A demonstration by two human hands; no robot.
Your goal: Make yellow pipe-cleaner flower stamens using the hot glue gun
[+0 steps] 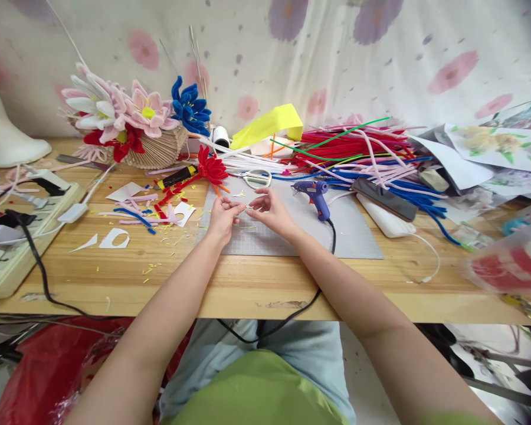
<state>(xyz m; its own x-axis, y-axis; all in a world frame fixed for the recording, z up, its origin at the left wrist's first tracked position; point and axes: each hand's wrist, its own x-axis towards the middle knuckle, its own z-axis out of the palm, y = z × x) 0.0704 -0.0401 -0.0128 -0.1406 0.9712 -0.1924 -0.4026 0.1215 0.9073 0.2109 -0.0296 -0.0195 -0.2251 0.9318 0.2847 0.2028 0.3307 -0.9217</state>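
Observation:
Over the grey cutting mat [354, 236], my left hand [223, 219] is closed, thumb and index finger pinched on something too small to make out. My right hand [269, 211] faces it with curved fingers, the fingertips close to the left ones; whether they hold anything is unclear. Just behind my left hand lies a red fuzzy flower [211, 167] with orange stems. White-handled scissors [257, 178] rest behind my right hand. A purple glue gun [315, 196] lies on the mat to the right.
Left of the mat are paper scraps [115, 238] and pipe cleaner pieces [137, 218]. Finished flowers [146, 112] stand at the back left, near a power strip [9, 265]. Pipe cleaner bundles [354, 144] and a phone [384, 199] lie right. A black cord [312, 301] hangs over the front edge.

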